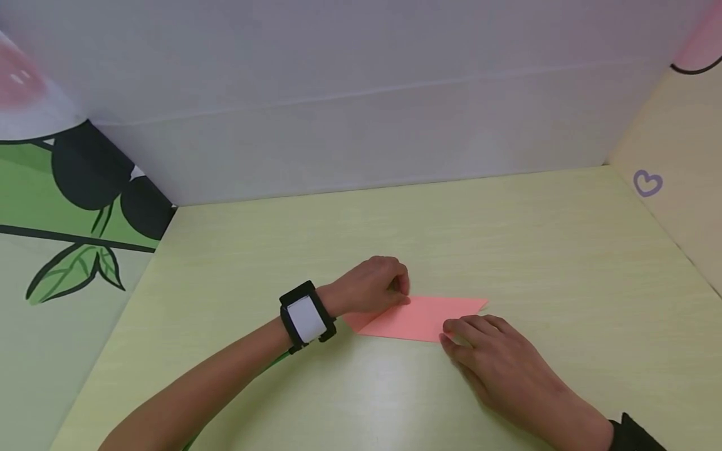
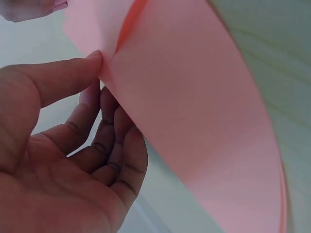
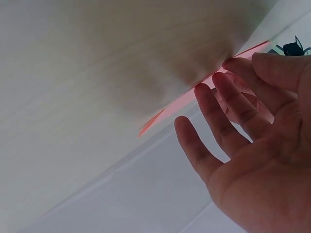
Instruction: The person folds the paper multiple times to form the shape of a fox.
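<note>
A pink folded sheet of paper (image 1: 420,316) lies flat on the pale yellow-green table (image 1: 507,238). My left hand (image 1: 402,289) sits at the sheet's upper left edge with its fingers curled. In the left wrist view its thumb tip (image 2: 97,60) meets the paper (image 2: 194,121) at a crease, and the curled fingers close in just below it. My right hand (image 1: 451,329) lies at the sheet's lower right corner. Its straight fingers (image 3: 228,82) rest their tips on the paper's edge (image 3: 165,114).
White panels (image 1: 361,125) wall off the back of the table. A green leaf-patterned panel (image 1: 68,250) stands on the left and a cream panel with a purple heart (image 1: 647,183) on the right. A black and white wrist unit (image 1: 306,316) sits on my left forearm.
</note>
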Demonstrator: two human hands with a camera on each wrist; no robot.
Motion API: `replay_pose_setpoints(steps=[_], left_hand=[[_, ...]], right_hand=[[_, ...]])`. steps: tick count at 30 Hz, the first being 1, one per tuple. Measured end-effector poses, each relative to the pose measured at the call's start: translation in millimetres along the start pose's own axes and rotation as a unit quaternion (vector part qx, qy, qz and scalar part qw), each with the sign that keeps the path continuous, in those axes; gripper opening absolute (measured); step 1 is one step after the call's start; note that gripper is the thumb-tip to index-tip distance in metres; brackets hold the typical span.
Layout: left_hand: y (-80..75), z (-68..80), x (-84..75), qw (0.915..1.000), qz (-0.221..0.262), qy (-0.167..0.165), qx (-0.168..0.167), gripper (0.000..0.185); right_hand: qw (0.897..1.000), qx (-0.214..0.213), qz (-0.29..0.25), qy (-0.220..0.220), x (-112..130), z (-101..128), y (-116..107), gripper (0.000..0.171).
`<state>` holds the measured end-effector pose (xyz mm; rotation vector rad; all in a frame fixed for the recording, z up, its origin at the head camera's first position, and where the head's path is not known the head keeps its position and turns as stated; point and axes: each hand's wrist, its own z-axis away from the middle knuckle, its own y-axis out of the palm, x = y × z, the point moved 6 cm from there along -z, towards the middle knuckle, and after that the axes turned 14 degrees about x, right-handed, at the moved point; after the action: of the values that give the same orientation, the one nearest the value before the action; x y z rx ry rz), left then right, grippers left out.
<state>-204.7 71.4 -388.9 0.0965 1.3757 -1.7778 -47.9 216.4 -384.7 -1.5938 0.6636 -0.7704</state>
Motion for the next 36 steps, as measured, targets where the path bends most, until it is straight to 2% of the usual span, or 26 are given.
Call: replay_pose_setpoints(steps=[6,9,11,12,14,20,23,27,28,31,32,36], left_hand=[[0.9,1.6,3.6,0.9995,0.032,-0.006,-0.001,0.012],[-1.0,4.7,5.3,0.9982,0.059,-0.001,-0.007,0.01],[-3.0,8.5,5.9,0.997,0.076,0.006,-0.013,0.009],[-4.6,11.1,5.4,0.9964,0.082,0.013,-0.017,0.008],[-8.7,17.3,3.3,0.9947,0.095,0.027,-0.029,0.007],[-19.9,35.9,3.0,0.9869,0.132,0.047,-0.08,0.008],[-23.4,44.3,1.9,0.9797,0.157,0.056,-0.112,0.007],[-25.3,53.2,-3.7,0.9666,0.188,0.072,-0.159,0.006],[-25.4,55.0,-5.8,0.9628,0.196,0.076,-0.17,0.005],[-25.3,59.6,-13.3,0.9503,0.222,0.091,-0.199,0.006],[-24.9,60.8,-15.4,0.9458,0.232,0.095,-0.207,0.006],[-21.4,64.9,-22.1,0.9279,0.279,0.105,-0.224,0.009]], right_hand=[[1.0,-0.008,0.003,0.0,-1,-1,-2,0.018],[1.0,-0.022,0.006,-0.007,-3,-1,-7,0.039],[1.0,-0.027,0.011,-0.01,-4,-2,-10,0.039],[0.999,-0.028,0.013,-0.01,-5,-2,-13,0.037],[1.0,-0.022,0.019,-0.007,-7,-3,-17,0.021],[0.999,0.005,0.02,0.024,-15,-3,-34,0.036],[0.999,-0.014,0.01,0.044,-22,0,-44,0.029],[0.994,-0.078,-0.009,0.076,-33,4,-60,0.051],[0.992,-0.093,-0.018,0.086,-35,6,-64,0.05],[0.983,-0.123,-0.055,0.122,-41,9,-74,0.025],[0.98,-0.128,-0.075,0.133,-42,10,-77,0.022],[0.961,-0.138,-0.167,0.17,-44,10,-80,0.025]])
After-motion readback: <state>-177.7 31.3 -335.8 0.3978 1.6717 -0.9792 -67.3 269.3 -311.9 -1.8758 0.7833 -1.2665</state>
